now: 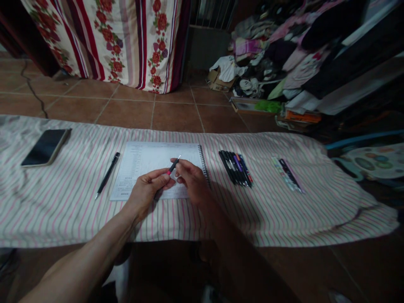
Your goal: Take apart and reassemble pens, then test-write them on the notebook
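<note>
Over a spiral notebook [154, 158], my two hands meet on one slim pen [172, 166] with a dark barrel, a red-pink part and a thin pale tip pointing up and away. My left hand [156, 180] pinches its lower end. Close by, my right hand [191, 176] has its fingers closed around the upper part near the tip. Printed text and a table fill the notebook page, with the wire binding on the right. Left of the notebook lies a black pen [107, 176]. To the right sits a row of several pens [235, 169], mostly black, one purple.
A striped cloth [176, 219] covers the low table. A phone [46, 147] rests at the far left, and a few more pens [288, 174] lie farther right. Beyond are a floral curtain [126, 42], piled clothes [268, 54] and a patterned stool or chair [378, 160].
</note>
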Action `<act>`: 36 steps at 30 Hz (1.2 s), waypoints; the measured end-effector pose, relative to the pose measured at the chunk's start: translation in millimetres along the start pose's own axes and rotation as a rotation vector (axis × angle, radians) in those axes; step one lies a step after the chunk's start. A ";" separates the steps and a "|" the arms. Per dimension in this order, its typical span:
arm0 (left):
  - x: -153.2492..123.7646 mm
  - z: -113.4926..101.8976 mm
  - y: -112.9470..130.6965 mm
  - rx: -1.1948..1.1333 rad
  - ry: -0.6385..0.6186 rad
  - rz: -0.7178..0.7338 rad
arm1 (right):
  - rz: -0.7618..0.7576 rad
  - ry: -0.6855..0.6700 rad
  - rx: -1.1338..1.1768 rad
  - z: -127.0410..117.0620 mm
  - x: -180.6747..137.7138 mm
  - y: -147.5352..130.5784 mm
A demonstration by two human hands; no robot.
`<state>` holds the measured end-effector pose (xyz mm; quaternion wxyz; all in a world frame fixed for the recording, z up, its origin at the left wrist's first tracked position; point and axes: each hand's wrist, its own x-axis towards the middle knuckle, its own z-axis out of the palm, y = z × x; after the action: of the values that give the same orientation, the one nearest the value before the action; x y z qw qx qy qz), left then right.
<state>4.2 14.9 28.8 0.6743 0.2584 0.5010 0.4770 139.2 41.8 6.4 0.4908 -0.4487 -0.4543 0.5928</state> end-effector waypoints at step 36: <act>-2.0 0.2 -3.7 0.146 0.022 0.177 | -0.054 0.180 -0.166 9.7 2.8 5.4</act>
<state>5.7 11.6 26.7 0.6033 0.3446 0.5172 0.4997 128.4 43.1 2.7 0.5064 -0.5268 -0.4678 0.4972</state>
